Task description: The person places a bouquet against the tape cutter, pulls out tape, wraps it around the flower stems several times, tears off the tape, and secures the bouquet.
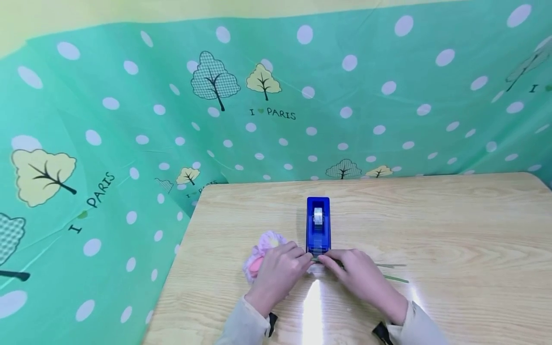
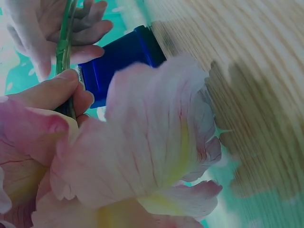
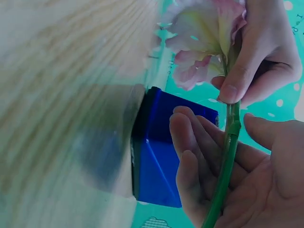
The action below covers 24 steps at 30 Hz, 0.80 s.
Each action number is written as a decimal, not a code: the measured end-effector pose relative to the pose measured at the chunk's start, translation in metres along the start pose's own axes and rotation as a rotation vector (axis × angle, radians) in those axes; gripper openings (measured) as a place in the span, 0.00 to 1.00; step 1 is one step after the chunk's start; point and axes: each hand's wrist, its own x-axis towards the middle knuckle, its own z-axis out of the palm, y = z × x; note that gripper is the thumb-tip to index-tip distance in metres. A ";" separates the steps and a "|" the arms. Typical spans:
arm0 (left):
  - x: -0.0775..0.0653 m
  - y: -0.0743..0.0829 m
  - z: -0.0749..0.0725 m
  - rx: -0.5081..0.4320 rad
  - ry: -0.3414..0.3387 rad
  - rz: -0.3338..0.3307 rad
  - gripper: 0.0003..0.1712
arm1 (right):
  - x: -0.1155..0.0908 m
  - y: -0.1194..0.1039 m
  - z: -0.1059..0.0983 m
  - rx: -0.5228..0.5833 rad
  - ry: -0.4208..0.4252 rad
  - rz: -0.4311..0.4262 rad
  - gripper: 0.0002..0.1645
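Note:
My left hand pinches green flower stems between thumb and fingers, just below the blossoms. The pale pink artificial flower has ruffled petals with yellow centres and fills much of the left wrist view. My right hand is held palm up under the stems, fingers loosely extended and thumb apart from them. A stem runs across that palm and sticks out past the hand to the right in the head view. Directly ahead of both hands, close to the fingertips, stands a blue tape dispenser with a roll of clear tape.
The wood-grain table extends on both sides of the hands. Behind it and to the left hangs a green dotted cloth with printed trees. Black straps show at the sleeve cuffs.

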 end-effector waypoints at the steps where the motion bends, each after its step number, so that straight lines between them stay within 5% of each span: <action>1: 0.000 0.000 0.000 0.007 0.003 0.003 0.04 | 0.001 0.001 0.000 0.021 -0.018 -0.006 0.20; 12: 0.002 0.002 -0.001 0.053 0.008 0.023 0.03 | 0.005 0.012 0.002 0.387 -0.183 0.035 0.17; 24: 0.002 0.005 0.002 0.010 -0.006 -0.012 0.06 | 0.004 0.015 0.000 0.435 -0.107 0.025 0.15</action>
